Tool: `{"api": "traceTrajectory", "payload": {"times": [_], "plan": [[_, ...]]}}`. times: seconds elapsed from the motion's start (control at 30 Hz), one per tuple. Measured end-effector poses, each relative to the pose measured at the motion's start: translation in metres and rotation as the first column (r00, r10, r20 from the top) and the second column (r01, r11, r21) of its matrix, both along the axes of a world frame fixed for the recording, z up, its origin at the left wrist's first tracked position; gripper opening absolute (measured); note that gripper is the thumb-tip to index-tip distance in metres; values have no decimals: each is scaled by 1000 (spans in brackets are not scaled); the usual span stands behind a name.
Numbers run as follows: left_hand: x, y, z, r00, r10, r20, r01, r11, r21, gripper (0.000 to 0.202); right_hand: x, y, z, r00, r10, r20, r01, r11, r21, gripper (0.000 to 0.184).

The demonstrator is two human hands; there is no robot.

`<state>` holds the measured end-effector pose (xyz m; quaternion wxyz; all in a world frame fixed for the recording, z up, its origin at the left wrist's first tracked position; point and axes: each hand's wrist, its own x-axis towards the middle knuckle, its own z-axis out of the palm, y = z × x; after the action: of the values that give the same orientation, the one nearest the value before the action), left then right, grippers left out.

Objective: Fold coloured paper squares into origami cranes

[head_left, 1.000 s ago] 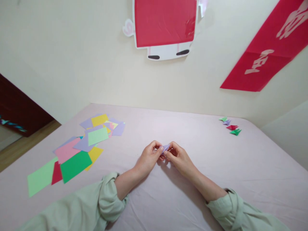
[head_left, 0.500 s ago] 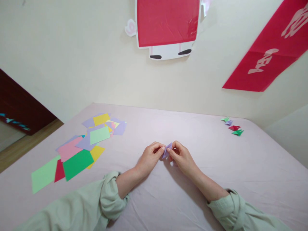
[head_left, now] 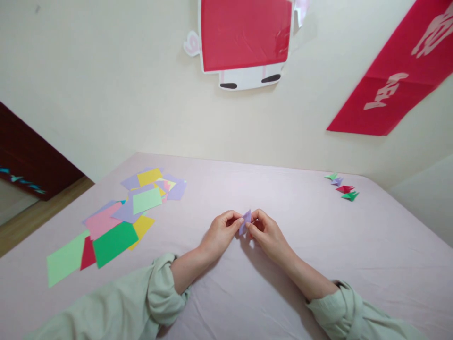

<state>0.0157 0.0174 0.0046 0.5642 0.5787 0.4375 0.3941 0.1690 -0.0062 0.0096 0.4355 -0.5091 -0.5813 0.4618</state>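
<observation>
Between my two hands is a small folded piece of purple paper (head_left: pixel 245 221), held a little above the pale cloth. My left hand (head_left: pixel 222 233) pinches its left side between thumb and fingers. On the right side, my right hand (head_left: pixel 268 232) grips the same paper, its thumb lying across the front. The fingertips hide part of the folds. Off to the right lie several small folded paper figures: a light green one (head_left: pixel 331 176), a purple one (head_left: pixel 337 182), a red one (head_left: pixel 344 189) and a green one (head_left: pixel 350 196).
Loose coloured sheets lie at the left, among them a green sheet (head_left: pixel 115 243), a pink sheet (head_left: pixel 104 220) and a light green sheet (head_left: pixel 67 259). A pale pink cloth (head_left: pixel 226 297) covers the surface, which meets a wall with red decorations (head_left: pixel 244 35).
The purple paper has turned slightly more upright between my fingers, and my right thumb has shifted a little on it. Both hands stay in about the same place.
</observation>
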Motion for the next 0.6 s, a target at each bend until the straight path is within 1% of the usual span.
{"api": "traceTrajectory", "payload": {"times": [0.07, 0.13, 0.2, 0.27, 0.4, 0.6], "plan": [[0, -1, -1, 1000, 7, 10, -7, 1000, 10, 16, 0, 0, -1, 1000, 5, -11, -5, 1000, -1, 17], [0, -2, -4, 999, 46, 24, -47, 998, 44, 18, 0, 0, -2, 1000, -3, -12, 3, 1000, 0, 20], [-1, -2, -6, 998, 61, 7, -61, 994, 94, 14, 0, 0, -3, 1000, -6, 4, 6, 1000, 17, 23], [-2, -2, -8, 997, 73, -12, -71, 991, 114, 9, 0, 0, -4, 1000, -3, 26, 2, 1000, 25, 25], [-2, -1, -7, 997, 71, -12, -70, 992, 109, 7, 0, -2, -4, 998, -16, 67, 14, 999, 34, 24], [-1, -2, -6, 998, 64, 6, -64, 991, 114, 9, 0, -3, -4, 990, -74, 122, 64, 995, 83, 20]]}}
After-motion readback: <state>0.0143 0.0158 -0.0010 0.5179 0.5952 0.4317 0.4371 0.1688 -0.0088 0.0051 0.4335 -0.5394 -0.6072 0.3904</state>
